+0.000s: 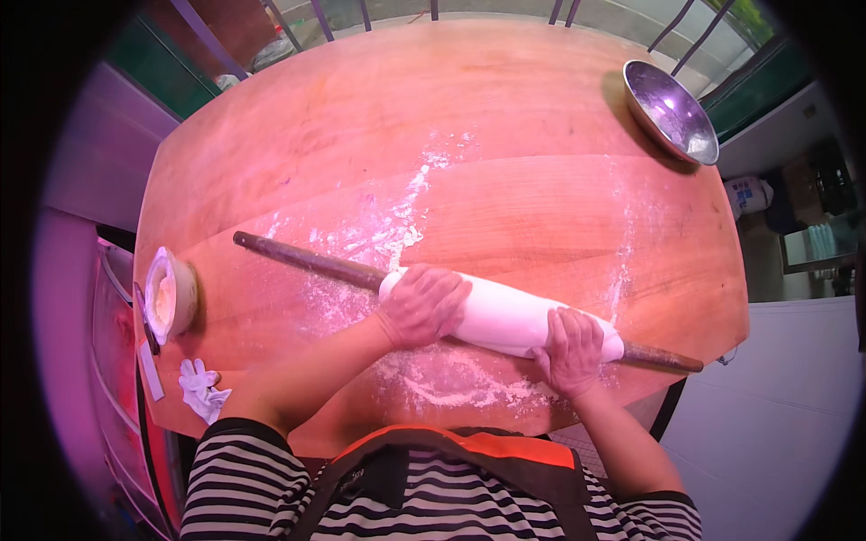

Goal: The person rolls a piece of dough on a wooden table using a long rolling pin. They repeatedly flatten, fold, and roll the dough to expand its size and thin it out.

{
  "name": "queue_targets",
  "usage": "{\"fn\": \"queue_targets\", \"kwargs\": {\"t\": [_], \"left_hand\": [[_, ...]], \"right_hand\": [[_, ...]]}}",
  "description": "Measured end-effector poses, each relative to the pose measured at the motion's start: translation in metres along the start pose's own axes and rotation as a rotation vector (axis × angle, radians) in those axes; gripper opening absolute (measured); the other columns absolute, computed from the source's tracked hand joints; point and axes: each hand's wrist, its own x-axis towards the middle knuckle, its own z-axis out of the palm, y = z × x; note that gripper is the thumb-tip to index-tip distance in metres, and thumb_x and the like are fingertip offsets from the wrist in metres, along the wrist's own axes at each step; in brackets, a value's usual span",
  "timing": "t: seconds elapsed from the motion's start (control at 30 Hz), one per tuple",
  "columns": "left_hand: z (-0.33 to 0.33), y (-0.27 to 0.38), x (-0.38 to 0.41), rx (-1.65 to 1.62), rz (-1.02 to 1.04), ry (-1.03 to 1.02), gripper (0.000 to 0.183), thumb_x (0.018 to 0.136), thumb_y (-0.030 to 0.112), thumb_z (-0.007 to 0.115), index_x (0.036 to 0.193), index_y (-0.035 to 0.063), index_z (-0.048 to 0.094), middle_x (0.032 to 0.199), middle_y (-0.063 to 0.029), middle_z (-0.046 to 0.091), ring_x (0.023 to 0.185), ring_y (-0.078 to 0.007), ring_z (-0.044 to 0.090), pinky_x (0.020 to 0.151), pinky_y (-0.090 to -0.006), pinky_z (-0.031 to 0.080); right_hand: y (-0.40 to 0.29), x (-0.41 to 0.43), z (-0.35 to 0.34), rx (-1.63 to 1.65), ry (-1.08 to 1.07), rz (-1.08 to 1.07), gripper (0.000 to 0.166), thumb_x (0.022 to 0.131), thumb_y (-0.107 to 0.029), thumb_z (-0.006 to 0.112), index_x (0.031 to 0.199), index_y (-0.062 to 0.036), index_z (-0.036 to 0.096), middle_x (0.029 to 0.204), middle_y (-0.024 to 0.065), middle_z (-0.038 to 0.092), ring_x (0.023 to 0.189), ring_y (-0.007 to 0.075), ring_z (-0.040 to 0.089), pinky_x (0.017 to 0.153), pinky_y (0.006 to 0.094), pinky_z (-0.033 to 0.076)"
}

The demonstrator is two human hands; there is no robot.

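A sheet of white dough [504, 314] is wrapped around a long wooden rolling pin [311, 260], whose dark ends stick out on both sides. The pin lies slantwise on the wooden table, its left end farther from me. My left hand [425, 306] grips the dough roll near its left end, fingers curled over the top. Toward the right end, my right hand [572, 348] clasps the roll in the same way. Loose flour [467, 392] is scattered on the wood in front of and behind the roll.
At the far right of the wooden table [528, 101] stands a metal bowl [670, 111]. Along the left edge are a white bowl [177, 297] of pale powder, a knife [145, 318], a flat white strip [151, 372] and a white glove [201, 391]. Metal bars [433, 10] rise behind the table.
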Motion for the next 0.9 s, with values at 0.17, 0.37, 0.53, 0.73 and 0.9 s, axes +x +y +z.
{"fn": "queue_targets", "kwargs": {"t": [0.17, 0.37, 0.53, 0.73, 0.9], "left_hand": [[0.042, -0.050, 0.077, 0.128, -0.514, -0.119, 0.026, 0.095, 0.025, 0.056, 0.109, 0.0035, 0.063, 0.104, -0.0148, 0.065, 0.097, -0.0327, 0.062, 0.089, -0.0452, 0.048], [0.063, -0.069, 0.083, 0.141, -0.310, -0.012, 0.029, 0.088, 0.031, 0.064, 0.100, 0.0045, 0.065, 0.100, -0.0140, 0.065, 0.091, -0.0294, 0.063, 0.083, -0.0453, 0.048], [0.088, -0.124, 0.139, 0.115, -0.759, -0.375, 0.046, 0.097, 0.044, 0.046, 0.092, 0.0050, 0.068, 0.089, -0.0205, 0.067, 0.088, -0.0355, 0.065, 0.081, -0.0475, 0.049], [0.028, -0.019, 0.045, -0.023, -0.551, -0.233, 0.051, 0.098, 0.049, 0.050, 0.088, 0.0010, 0.064, 0.088, -0.0207, 0.065, 0.087, -0.0372, 0.062, 0.080, -0.0473, 0.049], [-0.021, 0.005, -0.028, -0.064, 0.081, -0.185, 0.060, 0.093, 0.045, 0.058, 0.127, -0.0043, 0.058, 0.118, -0.0221, 0.060, 0.105, -0.0331, 0.062, 0.093, -0.0455, 0.048]], "right_hand": [[0.068, 0.094, 0.032, -0.073, -0.050, 0.268, 0.050, 0.095, -0.046, 0.055, 0.122, -0.0037, 0.061, 0.112, 0.0145, 0.064, 0.100, 0.0306, 0.060, 0.091, 0.0444, 0.043], [0.088, 0.106, 0.049, 0.027, 0.033, 0.183, 0.048, 0.096, -0.050, 0.050, 0.107, -0.0073, 0.067, 0.105, 0.0154, 0.068, 0.096, 0.0344, 0.062, 0.088, 0.0449, 0.045], [0.159, 0.181, 0.088, 0.064, -0.245, 0.512, 0.052, 0.098, -0.052, 0.047, 0.084, -0.0067, 0.069, 0.087, 0.0230, 0.068, 0.087, 0.0411, 0.064, 0.079, 0.0492, 0.047], [0.053, 0.055, 0.023, 0.168, -0.077, 0.399, 0.043, 0.097, -0.047, 0.050, 0.087, -0.0064, 0.063, 0.089, 0.0158, 0.066, 0.087, 0.0345, 0.061, 0.080, 0.0460, 0.044], [0.020, -0.031, -0.017, 0.103, -0.016, -0.041, 0.060, 0.100, -0.051, 0.044, 0.137, -0.0029, 0.047, 0.115, 0.0182, 0.060, 0.104, 0.0352, 0.058, 0.095, 0.0509, 0.041]]}}
